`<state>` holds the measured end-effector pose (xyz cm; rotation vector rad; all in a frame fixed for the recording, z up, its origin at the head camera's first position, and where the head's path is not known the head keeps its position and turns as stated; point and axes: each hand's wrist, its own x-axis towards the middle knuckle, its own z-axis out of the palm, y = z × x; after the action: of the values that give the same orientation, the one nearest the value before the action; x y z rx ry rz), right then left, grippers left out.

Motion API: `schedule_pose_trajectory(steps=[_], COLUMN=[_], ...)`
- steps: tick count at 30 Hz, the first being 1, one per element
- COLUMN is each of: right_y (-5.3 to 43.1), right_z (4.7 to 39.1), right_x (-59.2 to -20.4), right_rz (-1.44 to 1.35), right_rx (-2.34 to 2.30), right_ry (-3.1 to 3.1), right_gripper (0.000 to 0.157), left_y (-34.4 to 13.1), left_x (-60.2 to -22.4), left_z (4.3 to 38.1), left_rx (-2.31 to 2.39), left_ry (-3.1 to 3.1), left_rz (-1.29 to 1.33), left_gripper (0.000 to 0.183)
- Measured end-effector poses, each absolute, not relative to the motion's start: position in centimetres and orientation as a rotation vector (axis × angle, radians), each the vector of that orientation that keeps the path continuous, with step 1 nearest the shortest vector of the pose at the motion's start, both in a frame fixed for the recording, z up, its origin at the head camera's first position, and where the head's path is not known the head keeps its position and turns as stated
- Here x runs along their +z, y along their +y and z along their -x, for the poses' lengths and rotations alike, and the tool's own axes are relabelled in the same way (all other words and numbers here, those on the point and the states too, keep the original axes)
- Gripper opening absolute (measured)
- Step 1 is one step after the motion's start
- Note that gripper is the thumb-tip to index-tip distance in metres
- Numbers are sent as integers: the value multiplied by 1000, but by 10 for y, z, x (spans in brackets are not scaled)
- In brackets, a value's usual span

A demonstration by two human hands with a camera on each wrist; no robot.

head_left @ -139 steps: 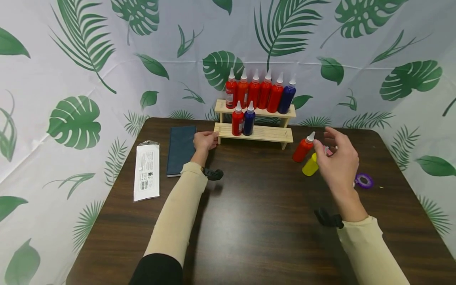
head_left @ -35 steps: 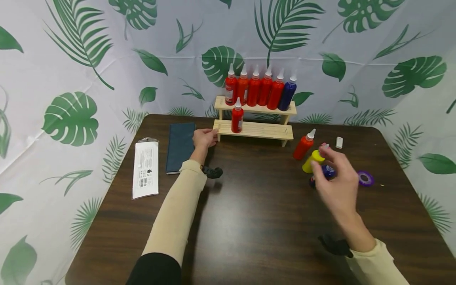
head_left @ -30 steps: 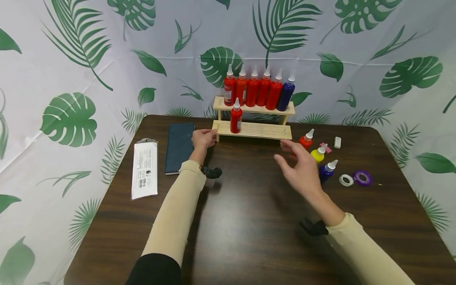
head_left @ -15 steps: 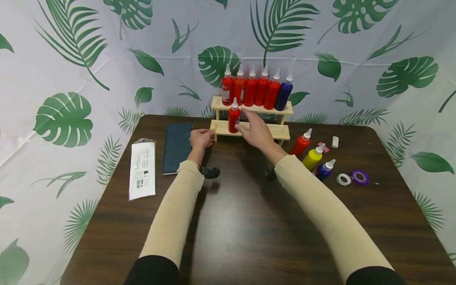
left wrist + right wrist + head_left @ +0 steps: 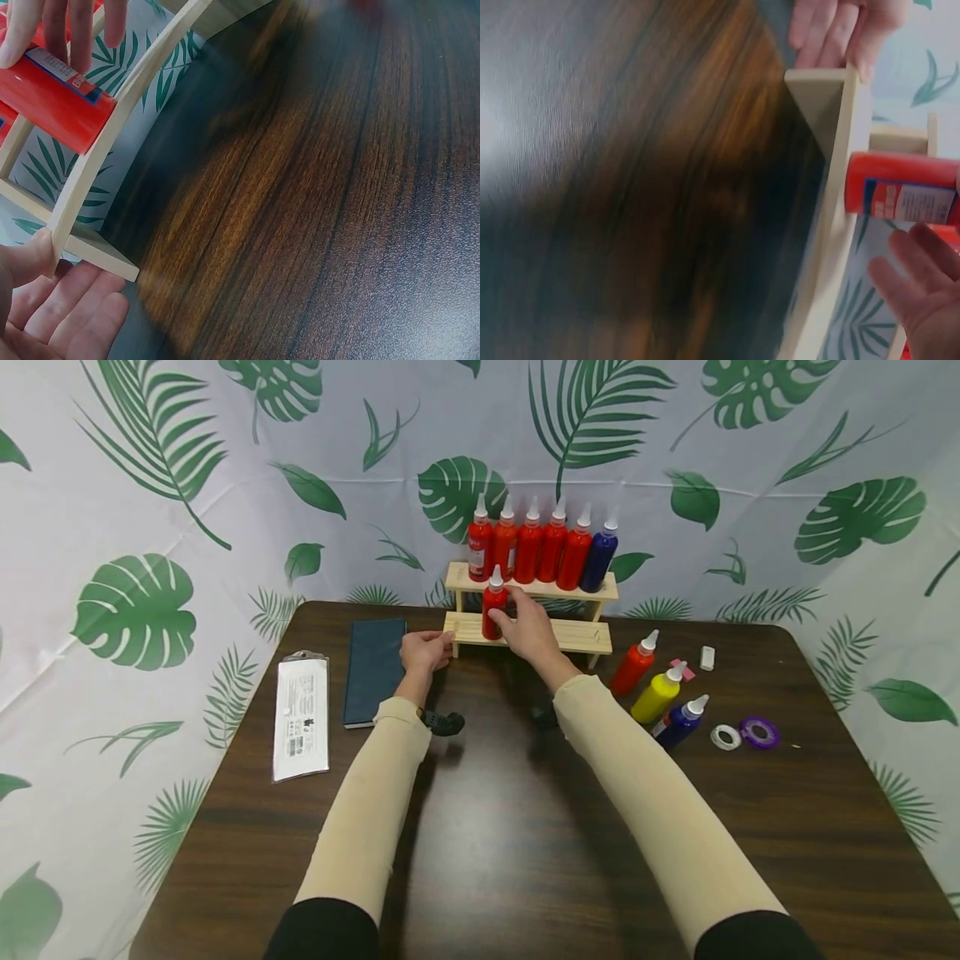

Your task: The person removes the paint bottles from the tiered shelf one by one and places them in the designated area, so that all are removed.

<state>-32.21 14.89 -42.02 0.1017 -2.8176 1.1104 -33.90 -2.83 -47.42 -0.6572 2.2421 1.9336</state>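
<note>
My right hand [image 5: 529, 628] holds a red squeeze bottle [image 5: 492, 602] with a white pointed nozzle, thumb and fingers around its body. The bottle stands at the left part of the lower board of a two-step wooden rack [image 5: 573, 632]; its base meets the board in the right wrist view. My left hand [image 5: 424, 653] grips the left end of that lower board, thumb on top and fingers beneath, as the left wrist view shows. Several red bottles [image 5: 528, 550] and one blue bottle [image 5: 599, 558] stand in a row on the upper step.
Right of the rack stand a red bottle [image 5: 633, 664], a yellow bottle [image 5: 656, 695] and a blue bottle [image 5: 677, 723]. Near them lie a white eraser [image 5: 707, 657], a white ring [image 5: 719, 743] and a purple ring [image 5: 760, 727]. A dark notebook [image 5: 375, 670] and a white packet [image 5: 302, 718] lie left.
The blue bottle from the lower board now stands beside the yellow one on the table. My right hand has let it go, moved left and taken hold of the red bottle.
</note>
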Motion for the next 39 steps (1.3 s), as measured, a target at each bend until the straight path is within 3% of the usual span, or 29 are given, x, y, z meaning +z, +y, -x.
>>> schedule_pose_trajectory(steps=[10,20,30,39], right_y=[170,240,301,321], right_z=[280,178,81,56], right_x=[-419,-434,-458,-463], right_rz=[-69,1,267,461], right_rx=[1333,1265,1081,1046], right_ry=[-2659,-2702,-2610,-2571], right_gripper=[51,55,48,47], left_y=[-29,-30,-30,-30], left_x=[-474,-477,-477,-478], left_z=[339,340,339,341], left_rx=[1925,1919,1934,1930], left_ry=[2236,2252,2246,2246], left_rz=[649,649,629,632], left_gripper=[36,37,37,37])
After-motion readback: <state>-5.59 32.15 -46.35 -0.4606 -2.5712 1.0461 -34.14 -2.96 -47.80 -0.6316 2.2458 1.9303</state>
